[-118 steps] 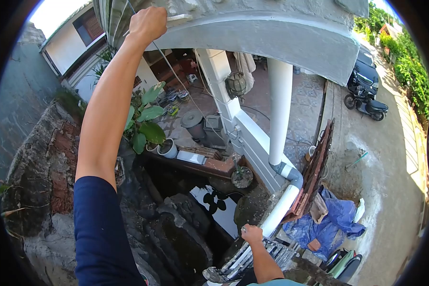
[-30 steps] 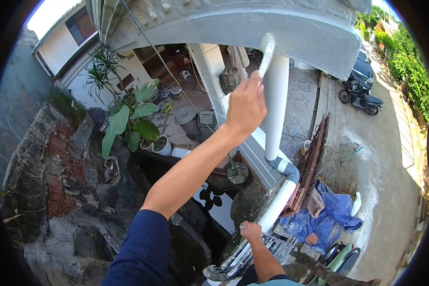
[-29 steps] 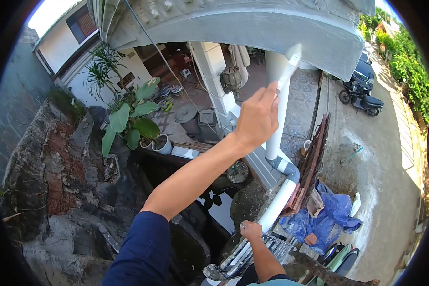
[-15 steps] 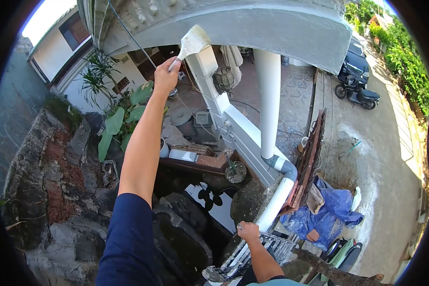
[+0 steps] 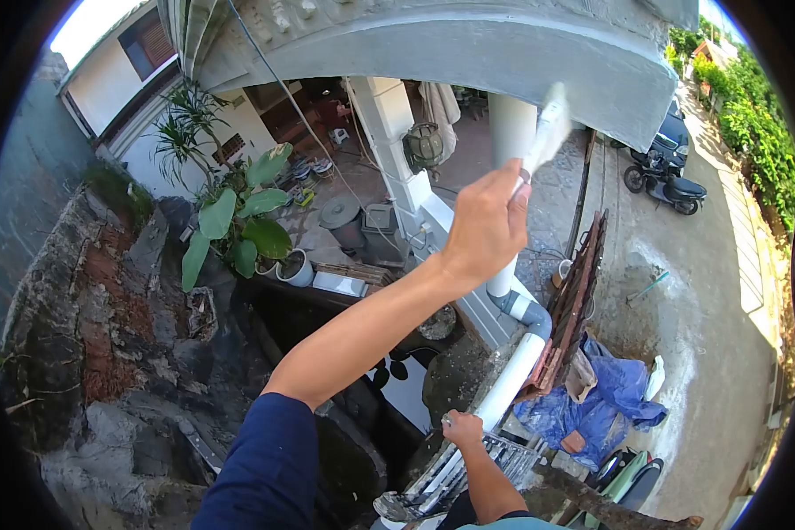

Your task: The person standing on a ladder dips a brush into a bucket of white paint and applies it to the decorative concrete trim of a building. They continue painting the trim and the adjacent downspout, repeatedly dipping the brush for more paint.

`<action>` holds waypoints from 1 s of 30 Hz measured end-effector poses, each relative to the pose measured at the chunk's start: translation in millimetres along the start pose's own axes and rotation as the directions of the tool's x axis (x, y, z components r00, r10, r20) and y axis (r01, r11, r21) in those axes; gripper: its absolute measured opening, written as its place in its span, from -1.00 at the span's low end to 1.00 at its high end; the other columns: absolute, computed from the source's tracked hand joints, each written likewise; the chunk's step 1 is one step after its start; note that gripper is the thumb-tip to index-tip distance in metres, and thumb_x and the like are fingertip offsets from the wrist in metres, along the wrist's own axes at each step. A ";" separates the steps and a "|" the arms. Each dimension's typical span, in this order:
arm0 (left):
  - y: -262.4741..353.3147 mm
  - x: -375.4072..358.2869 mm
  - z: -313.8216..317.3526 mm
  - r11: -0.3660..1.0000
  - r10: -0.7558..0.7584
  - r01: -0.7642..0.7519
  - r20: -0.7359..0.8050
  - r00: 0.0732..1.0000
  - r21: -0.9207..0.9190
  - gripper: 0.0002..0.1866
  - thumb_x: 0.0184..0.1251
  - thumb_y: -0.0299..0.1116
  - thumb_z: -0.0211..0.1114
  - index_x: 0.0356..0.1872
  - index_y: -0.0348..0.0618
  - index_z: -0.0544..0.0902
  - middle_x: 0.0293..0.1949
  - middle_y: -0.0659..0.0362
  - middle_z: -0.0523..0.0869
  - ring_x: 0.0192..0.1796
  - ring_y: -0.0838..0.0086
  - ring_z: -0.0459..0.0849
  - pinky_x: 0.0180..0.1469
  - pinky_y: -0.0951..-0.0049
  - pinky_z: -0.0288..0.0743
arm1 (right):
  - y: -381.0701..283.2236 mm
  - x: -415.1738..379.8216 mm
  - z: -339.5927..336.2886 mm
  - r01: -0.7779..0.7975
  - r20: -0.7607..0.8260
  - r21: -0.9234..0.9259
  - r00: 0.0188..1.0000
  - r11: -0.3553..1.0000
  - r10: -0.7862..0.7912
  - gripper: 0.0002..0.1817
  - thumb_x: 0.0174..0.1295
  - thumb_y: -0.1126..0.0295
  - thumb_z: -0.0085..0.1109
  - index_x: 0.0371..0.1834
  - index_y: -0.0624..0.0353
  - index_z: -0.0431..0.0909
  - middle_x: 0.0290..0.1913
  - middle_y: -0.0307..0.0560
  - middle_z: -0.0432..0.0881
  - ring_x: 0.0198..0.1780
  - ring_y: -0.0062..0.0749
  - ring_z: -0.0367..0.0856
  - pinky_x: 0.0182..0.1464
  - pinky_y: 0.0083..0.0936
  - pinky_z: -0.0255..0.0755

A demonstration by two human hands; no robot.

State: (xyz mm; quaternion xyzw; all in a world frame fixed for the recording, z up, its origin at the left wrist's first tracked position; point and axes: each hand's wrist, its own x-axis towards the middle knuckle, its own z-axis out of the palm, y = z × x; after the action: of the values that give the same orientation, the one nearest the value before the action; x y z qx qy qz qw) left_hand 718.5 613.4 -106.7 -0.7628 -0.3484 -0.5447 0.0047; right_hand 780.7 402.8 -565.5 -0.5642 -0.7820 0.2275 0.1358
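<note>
My left hand (image 5: 490, 216), on the navy-sleeved arm, is closed around the handle of a wide paint brush (image 5: 548, 137). The brush is blurred, its pale bristles up near the lower edge of the grey concrete beam (image 5: 433, 57) and in front of the white round column. Whether bristles and beam touch cannot be made out. Low in the picture, my right hand (image 5: 464, 429) is wrapped round a part of the paint-spattered metal ladder (image 5: 503, 459), beside the white drainpipe (image 5: 511, 380).
Below lies a dark pond (image 5: 406, 389) with rocks around it. A cable (image 5: 278, 75) hangs down from the upper left. Wooden boards (image 5: 579, 300) lean beside the pipe, above a blue tarp (image 5: 605, 389). A motorbike (image 5: 667, 187) stands on the driveway at the right.
My left hand has swung right and down with the brush, from beside the square pillar to in front of the round column. My right hand keeps its grip. The view has shifted slightly.
</note>
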 end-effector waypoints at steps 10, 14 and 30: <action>-111.7 30.9 -58.9 0.991 -0.121 0.121 -0.018 0.993 0.060 -0.74 0.32 -0.39 0.27 -0.02 -0.27 0.65 -0.41 -0.06 0.71 -0.44 0.32 0.64 -0.31 0.44 0.51 | 4.6 -1.5 2.1 0.025 -0.062 0.028 0.998 0.999 -0.023 -0.74 -0.04 0.09 0.35 -0.47 -0.01 0.57 -0.55 -0.02 0.66 -0.46 -0.05 0.69 -0.41 -0.13 0.54; -192.2 41.1 -135.4 0.770 -0.404 0.499 -0.302 0.863 0.398 -0.71 0.30 -0.31 0.22 -0.06 -0.25 0.69 -0.29 -0.12 0.75 -0.20 0.08 0.76 -0.09 0.22 0.56 | 5.4 -1.4 6.6 0.014 -0.052 0.036 0.999 0.999 -0.012 -0.74 -0.03 0.08 0.33 -0.47 -0.01 0.57 -0.55 -0.02 0.66 -0.45 -0.06 0.70 -0.38 -0.13 0.55; 45.5 -18.0 38.0 0.917 0.119 -0.078 0.082 0.990 -0.391 -0.70 0.38 -0.45 0.23 0.06 -0.39 0.57 -0.38 0.00 0.67 -0.43 0.35 0.60 -0.34 0.43 0.45 | 3.2 -1.0 2.0 0.017 -0.041 0.018 0.999 1.000 -0.016 -0.75 -0.03 0.09 0.33 -0.47 -0.01 0.56 -0.53 -0.06 0.67 -0.44 -0.08 0.69 -0.38 -0.14 0.55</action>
State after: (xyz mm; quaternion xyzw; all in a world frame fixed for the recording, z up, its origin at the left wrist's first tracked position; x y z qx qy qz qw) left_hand 771.4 584.1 -120.3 -0.7925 -0.1951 -0.5614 -0.1368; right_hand 782.7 402.3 -568.9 -0.5610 -0.7816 0.2221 0.1586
